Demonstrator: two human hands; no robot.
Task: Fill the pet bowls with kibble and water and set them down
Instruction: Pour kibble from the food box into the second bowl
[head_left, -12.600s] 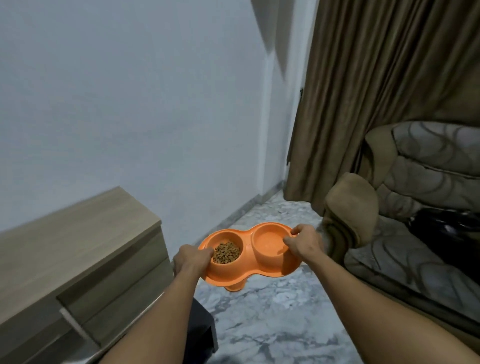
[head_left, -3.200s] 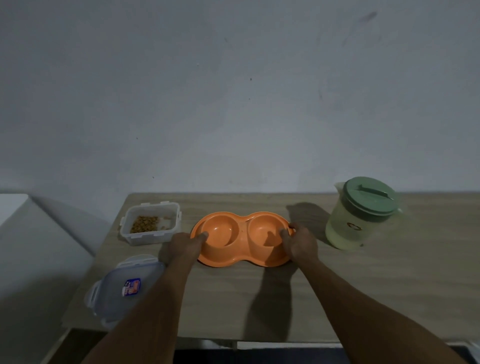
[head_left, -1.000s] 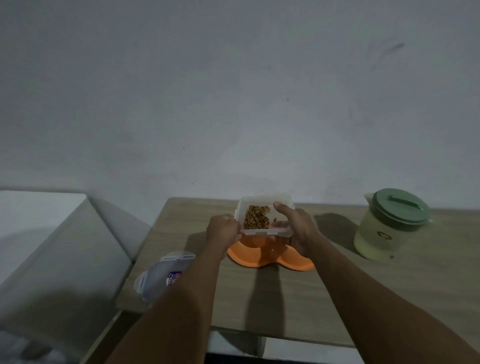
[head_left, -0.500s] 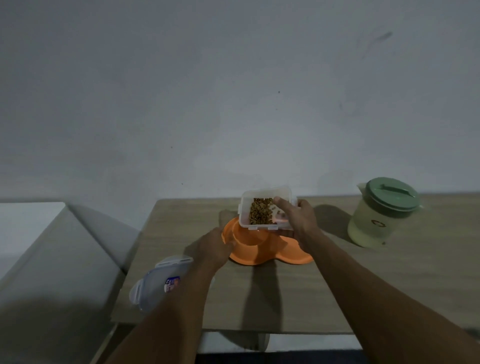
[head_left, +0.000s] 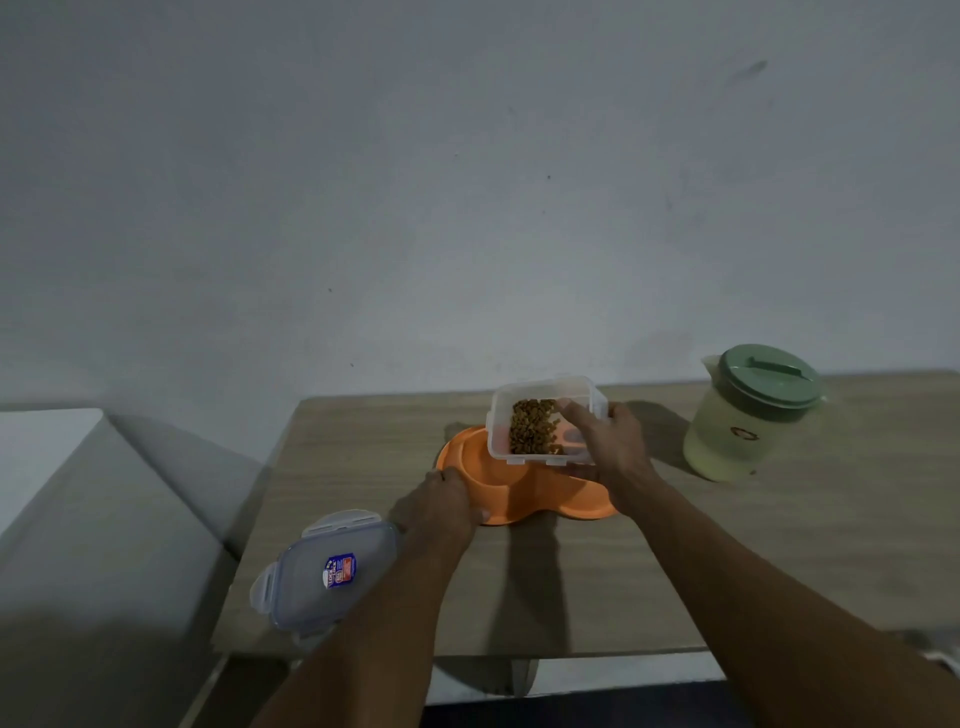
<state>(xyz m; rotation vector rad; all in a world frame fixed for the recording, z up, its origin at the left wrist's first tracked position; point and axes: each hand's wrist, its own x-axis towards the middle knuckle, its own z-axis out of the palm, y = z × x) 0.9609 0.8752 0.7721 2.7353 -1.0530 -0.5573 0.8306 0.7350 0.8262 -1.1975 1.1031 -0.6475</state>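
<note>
An orange double pet bowl (head_left: 540, 496) lies on the wooden table (head_left: 779, 545). My right hand (head_left: 610, 447) grips a clear plastic container (head_left: 545, 421) holding brown kibble (head_left: 532, 426), tilted toward me above the bowl's left cup. My left hand (head_left: 441, 506) holds the bowl's near left rim. A pale pitcher with a green lid (head_left: 750, 413) stands on the table to the right, apart from both hands.
The container's clear lid with a blue label (head_left: 324, 569) lies near the table's front left corner, partly under my left forearm. A grey wall stands right behind the table. A white surface (head_left: 41, 447) is at far left, beyond the table's left edge.
My left hand let go of the kibble container and came down onto the bowl's left rim. My right hand now holds the container alone, still tilted over the bowl.
</note>
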